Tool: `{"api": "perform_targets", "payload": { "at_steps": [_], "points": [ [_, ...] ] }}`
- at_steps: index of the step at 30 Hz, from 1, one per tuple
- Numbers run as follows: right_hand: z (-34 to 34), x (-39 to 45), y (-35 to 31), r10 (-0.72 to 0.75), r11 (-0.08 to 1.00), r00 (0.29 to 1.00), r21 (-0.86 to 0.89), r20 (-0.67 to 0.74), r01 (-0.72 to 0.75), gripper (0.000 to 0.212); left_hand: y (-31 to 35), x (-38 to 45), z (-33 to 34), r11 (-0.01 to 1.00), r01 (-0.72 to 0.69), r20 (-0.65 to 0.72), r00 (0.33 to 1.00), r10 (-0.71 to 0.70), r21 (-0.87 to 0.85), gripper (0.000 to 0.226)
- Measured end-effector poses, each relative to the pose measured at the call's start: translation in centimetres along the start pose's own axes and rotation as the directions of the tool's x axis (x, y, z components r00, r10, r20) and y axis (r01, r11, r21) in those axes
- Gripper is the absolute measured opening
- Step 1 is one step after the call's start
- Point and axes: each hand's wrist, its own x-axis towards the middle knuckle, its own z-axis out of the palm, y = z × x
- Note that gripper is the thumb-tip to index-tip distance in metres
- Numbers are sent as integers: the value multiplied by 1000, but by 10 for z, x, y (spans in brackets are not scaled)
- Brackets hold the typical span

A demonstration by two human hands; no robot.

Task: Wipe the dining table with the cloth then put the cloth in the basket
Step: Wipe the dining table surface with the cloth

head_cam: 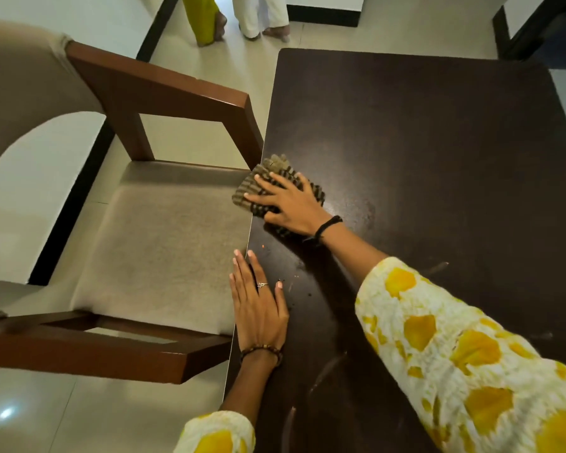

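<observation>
Right hand (288,204) flat, fingers spread, pressing cloth (275,188) at surface (438,158) edge; your left hand (258,305) open, flat at 6 o'clock; crumbs (294,279) between.

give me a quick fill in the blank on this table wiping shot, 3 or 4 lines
1. The right hand presses the striped cloth with ____ fingers.
2. The cloth lies at the table's ____ edge, beside the chair.
3. The left hand rests flat and holds ____.
4. Small crumbs lie on the table between the two ____.

Missing words: spread; left; nothing; hands
</observation>
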Motion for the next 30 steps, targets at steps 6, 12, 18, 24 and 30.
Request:
{"api": "perform_targets", "payload": {
  "at_steps": [6, 12, 18, 24, 30],
  "points": [
    [18, -55, -12, -240, 971, 971, 14, 4, 240, 47, 1, -1, -2, 999, 5, -28, 1000, -6, -35, 71],
    [-2, -83, 29, -312, 946, 941, 131, 128, 296, 36, 3, -12, -12, 997, 72, 1, 997, -72, 18, 68],
    [-9, -44, -7, -172, 985, 978, 21, 115, 171, 40, 39, -54, 1, 990, 116, 67, 990, -122, 84, 64],
    [7, -93, 17, -210, 971, 978, 118, 16, 207, 36, 56, -83, 15, 974, 60, 136, 987, -91, 218, 71],
    [12, -199, 100, 61, 963, 995, 265, -76, -39, 41, 57, -83, 14, 977, 57, 127, 988, -85, 207, 73]
  ]
}}
